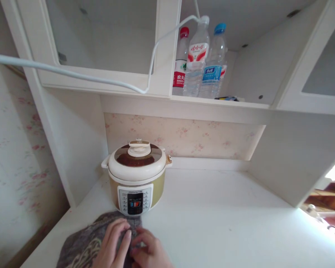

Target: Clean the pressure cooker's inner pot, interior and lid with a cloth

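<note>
Both hands press on a gray cloth (pixel 85 245) lying on the white counter (pixel 226 223), just in front of the rice cooker (pixel 136 175). The left hand (pixel 111 243) lies flat, fingers straight, on top of the cloth. The right hand (pixel 150 253) curls its fingers onto the cloth's edge, though I cannot tell if it pinches it.

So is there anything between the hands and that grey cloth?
Nothing visible: both hands, left and right, already rest on the cloth. The cooker stands just behind it, touching or nearly so.

Hands (pixel 134 247), cloth (pixel 80 245) cut off at bottom edge.
</note>
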